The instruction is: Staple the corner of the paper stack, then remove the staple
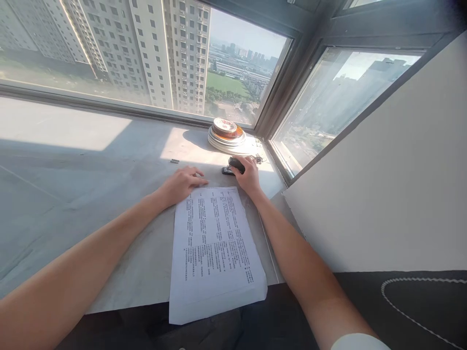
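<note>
A black stapler (229,169) stands on the sill just past the top edge of the paper, its jaws apart. My right hand (248,172) is wrapped round its upper arm. Printed sheets of paper (215,253) lie before me, their near end hanging over the sill's front edge. My left hand (184,183) rests at the top left corner of the paper, fingers stretched out and holding nothing. A short dark strip, perhaps staples (174,161), lies beyond my left hand.
A stack of plates (226,138) stands in the window corner. Thin dark wire (259,159) lies beside it. Window frames (273,107) border the pale sill (91,170), and a white wall (383,170) rises at right. A twisted white cord (392,301) shows at lower right.
</note>
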A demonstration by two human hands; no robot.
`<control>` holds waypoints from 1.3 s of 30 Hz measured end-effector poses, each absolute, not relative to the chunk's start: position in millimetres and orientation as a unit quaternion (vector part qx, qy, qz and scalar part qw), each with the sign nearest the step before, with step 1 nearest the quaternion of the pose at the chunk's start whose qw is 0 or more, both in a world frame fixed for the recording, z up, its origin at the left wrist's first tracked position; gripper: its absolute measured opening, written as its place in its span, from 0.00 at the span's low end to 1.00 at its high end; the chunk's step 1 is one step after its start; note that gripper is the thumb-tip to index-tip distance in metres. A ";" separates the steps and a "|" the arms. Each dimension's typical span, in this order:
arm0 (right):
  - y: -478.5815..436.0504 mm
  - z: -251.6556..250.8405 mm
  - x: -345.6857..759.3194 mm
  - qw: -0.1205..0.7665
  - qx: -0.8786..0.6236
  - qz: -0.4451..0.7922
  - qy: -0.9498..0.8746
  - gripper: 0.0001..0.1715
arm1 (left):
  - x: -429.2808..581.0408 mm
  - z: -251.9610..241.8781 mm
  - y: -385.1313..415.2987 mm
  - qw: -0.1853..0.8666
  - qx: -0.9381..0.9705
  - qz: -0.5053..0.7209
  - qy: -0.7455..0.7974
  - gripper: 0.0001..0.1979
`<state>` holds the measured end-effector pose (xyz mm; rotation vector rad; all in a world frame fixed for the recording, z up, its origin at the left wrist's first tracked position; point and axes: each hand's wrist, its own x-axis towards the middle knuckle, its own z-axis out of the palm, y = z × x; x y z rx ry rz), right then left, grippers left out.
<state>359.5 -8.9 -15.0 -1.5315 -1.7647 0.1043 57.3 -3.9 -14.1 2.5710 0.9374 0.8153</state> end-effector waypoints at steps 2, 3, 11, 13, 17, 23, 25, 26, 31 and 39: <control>-9.4 -14.1 357.5 0.391 -0.599 0.051 -0.697 0.22 | 58.9 -15.7 -2.8 0.147 0.904 0.259 0.306 0.19; -9.5 -13.8 356.7 0.391 -0.598 0.053 -0.698 0.22 | 59.5 -16.7 -2.1 0.150 0.906 0.257 0.299 0.19; -9.7 -12.5 353.9 0.379 -0.597 0.048 -0.705 0.20 | 53.9 -20.0 4.3 0.179 0.906 0.269 0.274 0.18; -9.8 -12.6 353.7 0.380 -0.599 0.047 -0.704 0.19 | 49.9 -18.4 4.7 0.166 0.900 0.274 0.296 0.18; -9.3 -14.2 353.7 0.381 -0.598 0.050 -0.703 0.19 | 37.2 -13.9 5.7 0.120 0.875 0.297 0.363 0.17; -7.6 -18.2 354.8 0.404 -0.592 0.055 -0.696 0.24 | 14.5 -3.9 6.7 0.041 0.808 0.282 0.515 0.15; -7.3 -19.2 355.7 0.414 -0.602 0.050 -0.681 0.27 | 13.6 -1.5 5.9 0.037 0.789 0.298 0.536 0.15; -7.1 -19.5 356.3 0.418 -0.606 0.049 -0.675 0.27 | 15.5 -1.0 5.0 0.044 0.786 0.316 0.529 0.15; -5.0 -19.1 358.9 0.422 -0.601 0.066 -0.675 0.18 | 43.5 -4.9 -5.5 0.106 0.829 0.376 0.400 0.16; -10.8 -13.2 356.6 0.412 -0.632 0.053 -0.654 0.08 | 65.8 2.0 -25.9 0.289 0.922 0.222 0.131 0.11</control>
